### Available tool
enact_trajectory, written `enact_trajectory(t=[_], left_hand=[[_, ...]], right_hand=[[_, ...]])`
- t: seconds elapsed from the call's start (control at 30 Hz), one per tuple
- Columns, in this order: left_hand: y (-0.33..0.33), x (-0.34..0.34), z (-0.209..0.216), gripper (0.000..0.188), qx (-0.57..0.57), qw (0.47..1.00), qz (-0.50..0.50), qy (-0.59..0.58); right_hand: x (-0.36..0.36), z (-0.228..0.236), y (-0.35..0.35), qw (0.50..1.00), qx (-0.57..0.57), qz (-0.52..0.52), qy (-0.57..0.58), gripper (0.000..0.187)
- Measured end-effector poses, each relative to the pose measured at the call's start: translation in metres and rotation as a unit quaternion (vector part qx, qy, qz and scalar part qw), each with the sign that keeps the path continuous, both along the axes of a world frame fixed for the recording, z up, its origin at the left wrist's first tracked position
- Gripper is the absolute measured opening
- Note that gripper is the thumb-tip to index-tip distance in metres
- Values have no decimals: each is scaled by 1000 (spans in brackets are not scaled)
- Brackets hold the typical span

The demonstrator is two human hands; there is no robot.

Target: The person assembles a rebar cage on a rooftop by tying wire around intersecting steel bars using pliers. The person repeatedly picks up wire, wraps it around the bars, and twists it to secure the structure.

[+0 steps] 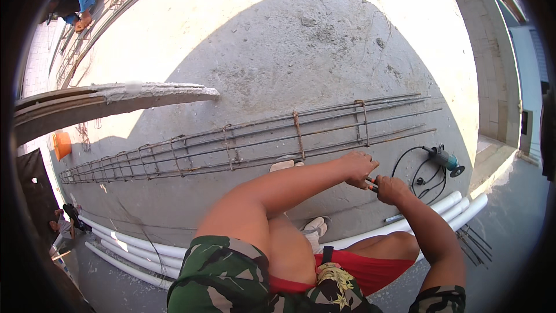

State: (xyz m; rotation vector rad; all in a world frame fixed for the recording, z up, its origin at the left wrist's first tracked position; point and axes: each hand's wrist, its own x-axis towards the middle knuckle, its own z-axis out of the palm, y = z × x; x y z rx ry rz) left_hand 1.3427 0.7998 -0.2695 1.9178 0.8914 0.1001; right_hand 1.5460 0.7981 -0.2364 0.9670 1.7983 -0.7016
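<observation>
My right hand (394,190) is closed around a pair of pliers (372,184) with black and orange handles. Just to its left, my left hand (360,169) has its fingers curled at the end of the same tool; whether it grips the handles or something small is hidden. Both hands are over the grey floor, near the right end of a long rebar cage (255,139). This cage lies across the floor, its long bars joined by several square stirrups (299,134). Neither hand appears to touch the cage.
An angle grinder (445,160) with a coiled cord lies right of my hands. White pipes (457,207) and thin rods (476,246) lie close by. A rough post (162,94) juts in from the left. An orange bucket (61,145) and two other people are farther off.
</observation>
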Motion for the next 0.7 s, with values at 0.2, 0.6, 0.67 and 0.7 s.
enact_trajectory(t=[0.2,0.6,0.67,0.7], left_hand=[[-24,-136,20,43,-75,954,282,71],[-421,-223,91,40,-212,715,589,310],[-476,-204,111,40,-253,659,634,316],[-494,-195,119,40,-283,623,661,308]], right_hand=[[26,-71,-18,993,71,97,11,35],[-141,-66,-18,969,187,72,141,67],[-146,-75,-16,975,169,90,114,67],[-141,-78,-16,978,162,95,95,68]])
